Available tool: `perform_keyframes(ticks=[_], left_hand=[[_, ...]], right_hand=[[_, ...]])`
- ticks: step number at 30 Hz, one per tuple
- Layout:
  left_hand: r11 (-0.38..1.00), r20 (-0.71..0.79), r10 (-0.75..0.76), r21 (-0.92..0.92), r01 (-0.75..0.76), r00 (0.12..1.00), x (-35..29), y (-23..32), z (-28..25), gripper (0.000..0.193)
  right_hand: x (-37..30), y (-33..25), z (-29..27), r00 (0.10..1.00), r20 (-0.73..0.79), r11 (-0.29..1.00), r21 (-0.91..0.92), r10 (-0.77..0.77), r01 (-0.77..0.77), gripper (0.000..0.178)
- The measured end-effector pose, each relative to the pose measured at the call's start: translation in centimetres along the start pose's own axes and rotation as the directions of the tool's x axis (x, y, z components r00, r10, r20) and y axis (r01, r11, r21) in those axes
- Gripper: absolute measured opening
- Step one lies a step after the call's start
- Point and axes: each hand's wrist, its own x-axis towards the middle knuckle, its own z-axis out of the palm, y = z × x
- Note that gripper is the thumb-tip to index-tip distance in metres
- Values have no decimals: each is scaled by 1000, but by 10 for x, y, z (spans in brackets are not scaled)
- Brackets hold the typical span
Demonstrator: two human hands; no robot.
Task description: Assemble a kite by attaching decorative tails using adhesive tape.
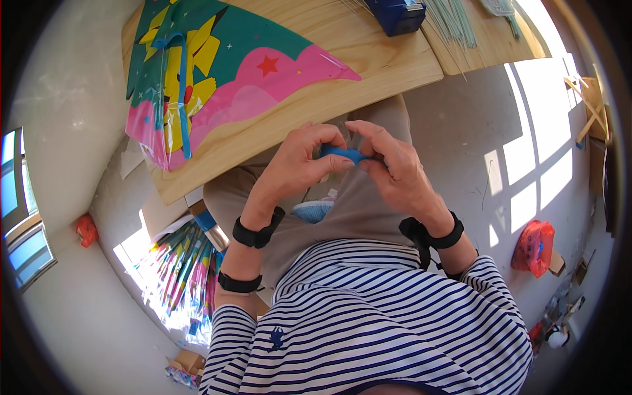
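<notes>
Above my lap, close to the table's front edge, both hands pinch a short blue strip that looks like ribbon or cloth. My left hand has thumb and fingers closed on its left end. My right hand grips the other end, with the index finger raised and curled. The fingers cover part of the strip. On the table to the left lies a triangular kite, green and pink with a yellow cartoon figure, partly under clear film. A loose blue ribbon runs across it.
The wooden table spans the top. A dark blue tape dispenser and thin pale green rods rest on it. Down left, a bundle of colourful folded sheets leans beside me. A red plastic bag sits on the floor at right.
</notes>
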Motion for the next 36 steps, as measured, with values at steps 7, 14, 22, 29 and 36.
perform_keyframes(ticks=[7, 14, 22, 29, 36], left_hand=[[994, -106, 64, 94, -54, 992, 4, 1, -21, 13], [964, -77, 168, 222, -148, 983, 18, 13, -28, 12], [933, -38, 239, 286, -219, 970, 39, 32, -33, 14], [936, -54, 185, 315, -159, 981, 46, 28, -40, 17], [956, 13, 187, 227, -185, 982, 45, 28, -42, 13]], right_hand=[[-8, 13, -1, 991, -67, 993, 29, 116, -115, 49], [-1, 15, 0, 986, -153, 976, -215, -62, 28, 47], [34, 37, 10, 981, -56, 974, 139, 187, -178, 33], [34, 57, 10, 940, 87, 847, 411, 331, -337, 20], [44, 38, 12, 983, -28, 859, 492, 181, -144, 40]])
